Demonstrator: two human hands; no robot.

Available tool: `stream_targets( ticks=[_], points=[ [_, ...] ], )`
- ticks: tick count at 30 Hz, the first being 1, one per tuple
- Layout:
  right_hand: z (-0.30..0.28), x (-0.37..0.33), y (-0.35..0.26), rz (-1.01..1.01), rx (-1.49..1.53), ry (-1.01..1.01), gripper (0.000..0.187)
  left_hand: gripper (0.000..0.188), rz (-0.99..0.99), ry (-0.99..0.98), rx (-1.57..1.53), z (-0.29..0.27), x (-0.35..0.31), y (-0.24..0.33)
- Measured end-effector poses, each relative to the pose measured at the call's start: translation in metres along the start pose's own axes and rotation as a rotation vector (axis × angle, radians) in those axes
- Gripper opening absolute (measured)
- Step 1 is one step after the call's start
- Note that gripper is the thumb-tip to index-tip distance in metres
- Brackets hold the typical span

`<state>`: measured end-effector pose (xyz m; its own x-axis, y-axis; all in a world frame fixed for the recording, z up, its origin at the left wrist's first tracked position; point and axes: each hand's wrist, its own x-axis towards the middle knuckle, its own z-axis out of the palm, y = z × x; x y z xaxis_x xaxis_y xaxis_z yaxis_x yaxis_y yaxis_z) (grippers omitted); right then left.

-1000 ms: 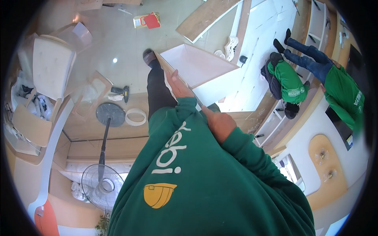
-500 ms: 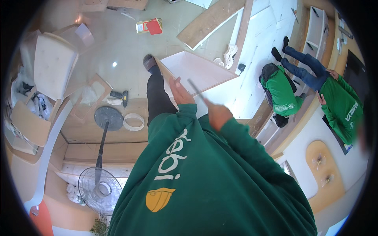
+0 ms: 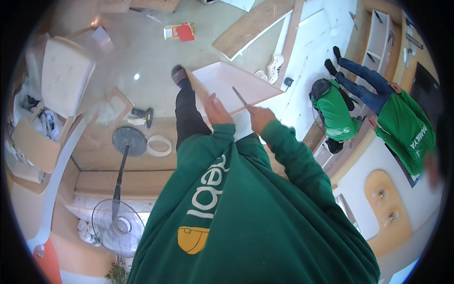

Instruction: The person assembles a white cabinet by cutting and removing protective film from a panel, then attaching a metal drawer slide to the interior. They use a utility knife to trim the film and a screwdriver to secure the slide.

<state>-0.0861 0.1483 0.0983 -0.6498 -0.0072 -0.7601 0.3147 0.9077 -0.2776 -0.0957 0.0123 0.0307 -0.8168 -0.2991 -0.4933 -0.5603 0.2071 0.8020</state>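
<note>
My right hand [image 3: 261, 118] is closed around the end of a file [image 3: 240, 96], a long, thin, grey tool that points up and to the left. The file's far part lies over the inside of an open wooden box [image 3: 246, 75] with a whitish interior and light brown edges. At the box's near left corner, my left hand [image 3: 217, 111] grips the edge, thumb up. Its fingertips are partly hidden. A foot in a dark shoe [image 3: 178, 75] stands against the box's left side.
A cordless drill [image 3: 149, 117], a white ring [image 3: 159, 146] and a standing fan [image 3: 118, 227] are at left. Long boards [image 3: 253, 26] and white clogs [image 3: 275, 68] lie beyond the box. Two people in green, one crouching [image 3: 333, 106], one standing [image 3: 406, 128], are at right.
My right hand has shifted slightly up and left, and the file now reaches further over the box. My left hand's fingers have curled at the box edge. The standing person's arm has moved.
</note>
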Motion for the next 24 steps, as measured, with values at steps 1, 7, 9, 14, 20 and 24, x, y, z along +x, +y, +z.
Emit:
stream_targets(
  ticks=[1, 7, 9, 14, 20, 24],
  points=[
    [0.001, -0.032, -0.005, -0.049, -0.025, -0.078, 0.038, 0.047, -0.043, 0.001, -0.056, 0.000, -0.002, 0.001],
    [-0.014, -0.058, -0.030, 0.051, 0.117, -0.053, 0.044, 0.052, -0.012, -0.017, 0.002, -0.007, -0.006, -0.003],
    [0.004, -0.018, -0.013, 0.172, -0.004, -0.076, 0.043, 0.051, 0.015, -0.020, 0.029, -0.003, 0.007, 0.000],
    [-0.028, -0.072, -0.037, -0.001, 0.132, -0.089, 0.043, 0.050, -0.037, 0.026, 0.045, 0.002, 0.009, 0.001],
    [0.016, -0.035, 0.013, 0.206, -0.116, 0.055, 0.045, 0.047, -0.002, -0.011, 0.178, -0.007, -0.010, -0.005],
    [-0.005, -0.039, 0.025, -0.041, -0.082, -0.008, 0.046, 0.046, -0.020, 0.013, 0.167, 0.000, 0.000, 0.002]
  ],
)
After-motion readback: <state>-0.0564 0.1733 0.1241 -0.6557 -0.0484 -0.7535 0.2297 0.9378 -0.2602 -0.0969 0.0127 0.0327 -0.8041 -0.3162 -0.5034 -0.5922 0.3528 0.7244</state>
